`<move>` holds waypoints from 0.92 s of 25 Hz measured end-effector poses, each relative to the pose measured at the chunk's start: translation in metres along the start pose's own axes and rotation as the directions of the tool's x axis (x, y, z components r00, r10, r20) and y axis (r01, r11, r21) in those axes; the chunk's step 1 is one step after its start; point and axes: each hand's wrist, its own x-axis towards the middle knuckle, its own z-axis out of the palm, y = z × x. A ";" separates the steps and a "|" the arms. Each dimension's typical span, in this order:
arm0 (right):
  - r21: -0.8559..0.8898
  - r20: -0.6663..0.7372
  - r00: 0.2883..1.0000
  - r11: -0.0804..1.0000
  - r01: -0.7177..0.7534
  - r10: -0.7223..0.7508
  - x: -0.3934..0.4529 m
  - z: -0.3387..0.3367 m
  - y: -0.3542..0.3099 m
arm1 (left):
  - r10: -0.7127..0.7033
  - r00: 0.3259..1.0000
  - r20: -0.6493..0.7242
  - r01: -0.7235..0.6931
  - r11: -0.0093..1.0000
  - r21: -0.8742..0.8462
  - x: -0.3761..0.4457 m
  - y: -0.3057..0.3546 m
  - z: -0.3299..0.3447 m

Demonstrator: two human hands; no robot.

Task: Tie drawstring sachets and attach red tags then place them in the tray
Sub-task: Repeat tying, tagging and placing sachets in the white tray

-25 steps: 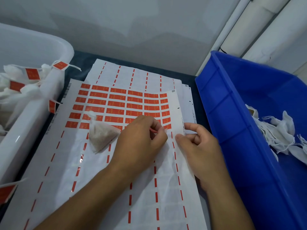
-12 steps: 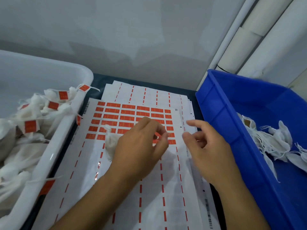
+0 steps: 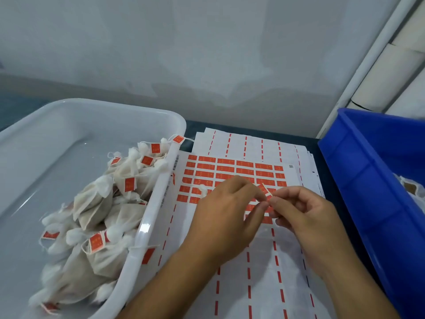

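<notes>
Red tag point(image 3: 264, 189) is pinched between both hands at the middle of the sticker sheet point(image 3: 230, 166): left hand point(image 3: 227, 212) and right hand point(image 3: 303, 212) meet fingertip to fingertip, curled round it. Its long axis tilts from 11 toward 5 o'clock. The sachet point(image 3: 202, 188) peeks out at the left hand's 11 o'clock, mostly hidden, closer to that hand. The white tray point(image 3: 158, 189) of finished sachets lies at 9 o'clock; the blue bin point(image 3: 368, 180) lies at 3 o'clock.

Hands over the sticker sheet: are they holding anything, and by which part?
Both hands, left hand and right hand, pinch a small red tag at its lower end with their fingertips, above the sticker sheet.
</notes>
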 end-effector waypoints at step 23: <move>0.183 -0.073 0.995 0.980 0.076 -0.063 -0.018 -0.002 0.004 | -0.341 0.930 0.135 0.350 0.716 -0.603 -0.007 -0.025 -0.002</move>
